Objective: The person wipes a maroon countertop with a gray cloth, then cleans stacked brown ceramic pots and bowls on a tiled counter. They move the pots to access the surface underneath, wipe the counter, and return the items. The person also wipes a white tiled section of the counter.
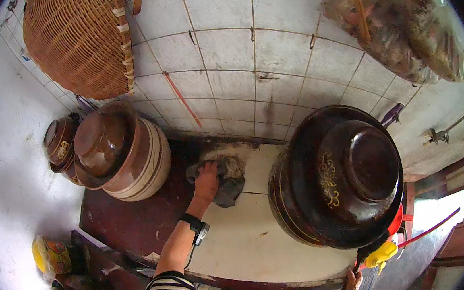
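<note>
My left hand point(207, 183) presses a dark grey cloth point(228, 192) onto the counter, where dark red meets cream, near the tiled wall. Loose tan dirt or debris point(234, 166) lies just beyond the fingers. At the counter's right front corner, my right hand point(354, 279) is closed around the handle of a dark-bristled brush point(370, 249). Between the hands, towards the right, stands a large dark brown glazed jar point(288, 211) topped by an upturned basin point(359, 159). A brown and cream banded jar point(148, 161) with an upturned bowl point(99, 142) stands left of my left hand.
Smaller brown glazed pots point(58, 142) stand by the left wall. A woven wicker basket point(78, 28) and filled plastic bags point(399, 35) hang above. Red and yellow plastic things point(381, 254) are beyond the counter's right end. A tap point(439, 136) is on the right wall.
</note>
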`<state>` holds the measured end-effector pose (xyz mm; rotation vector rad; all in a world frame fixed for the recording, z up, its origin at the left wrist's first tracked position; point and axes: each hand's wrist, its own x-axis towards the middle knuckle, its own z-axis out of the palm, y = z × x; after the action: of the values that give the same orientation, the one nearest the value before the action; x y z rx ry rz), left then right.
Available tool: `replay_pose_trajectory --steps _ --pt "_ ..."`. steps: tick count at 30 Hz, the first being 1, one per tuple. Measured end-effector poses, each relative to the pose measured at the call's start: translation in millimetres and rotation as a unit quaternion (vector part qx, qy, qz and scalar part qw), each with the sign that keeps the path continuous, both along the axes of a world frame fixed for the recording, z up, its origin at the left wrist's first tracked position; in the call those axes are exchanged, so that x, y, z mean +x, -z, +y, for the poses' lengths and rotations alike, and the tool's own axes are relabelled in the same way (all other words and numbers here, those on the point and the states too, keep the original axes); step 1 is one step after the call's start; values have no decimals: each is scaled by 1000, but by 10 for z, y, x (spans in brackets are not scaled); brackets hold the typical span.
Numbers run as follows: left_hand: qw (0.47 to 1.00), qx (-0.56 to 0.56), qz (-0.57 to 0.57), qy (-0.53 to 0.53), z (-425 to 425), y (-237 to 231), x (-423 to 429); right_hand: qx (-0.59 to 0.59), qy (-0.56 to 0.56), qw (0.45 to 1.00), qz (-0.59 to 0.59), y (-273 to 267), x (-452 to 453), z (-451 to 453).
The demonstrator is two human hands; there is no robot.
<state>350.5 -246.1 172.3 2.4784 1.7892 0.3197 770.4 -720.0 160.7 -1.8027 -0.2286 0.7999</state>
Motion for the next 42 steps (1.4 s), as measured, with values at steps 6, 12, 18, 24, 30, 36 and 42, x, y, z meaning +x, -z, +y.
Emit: replay_pose_trajectory --steps 6,12,18,24,30,36,42 --pt "994 79 -6 -77 801 208 53 -56 -11 997 -42 -6 11 5" --pt "991 31 -38 -123 1090 164 46 -45 8 998 -39 -64 -61 53" --pt "992 -61 -92 -54 394 43 67 -15 2 1000 -17 -183 -109 95" --pt "997 -60 -25 40 26 57 30 -30 -18 999 -10 -238 -89 114" --pt "987 55 -109 -105 904 171 281 -94 14 995 -8 -163 -53 81" --pt "983 -38 -154 -98 783 172 482 -70 -12 996 -50 -134 -48 49" --pt "990 -42 -106 87 -104 164 761 -56 10 998 -29 -223 -105 172"
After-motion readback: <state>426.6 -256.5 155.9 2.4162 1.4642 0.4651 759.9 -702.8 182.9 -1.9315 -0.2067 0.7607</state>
